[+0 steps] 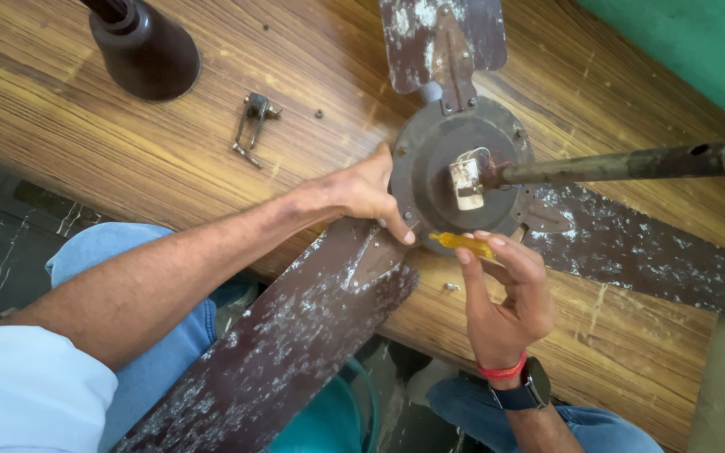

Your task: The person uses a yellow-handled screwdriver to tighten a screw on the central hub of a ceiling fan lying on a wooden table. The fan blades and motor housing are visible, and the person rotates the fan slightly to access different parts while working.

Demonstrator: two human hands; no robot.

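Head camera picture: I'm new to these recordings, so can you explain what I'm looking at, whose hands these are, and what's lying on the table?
There is one picture, from a camera worn on a person's head, looking down at their own bare hands. No robot is involved. On a wooden table lies an old brown ceiling fan: a round motor hub, a metal rod and paint-flecked blades. The left hand rests on the hub's rim. The right hand holds a yellow-handled tool, likely a screwdriver, at the hub's edge. Also on the table: a dark bell-shaped cover, a small metal clamp and a loose screw.
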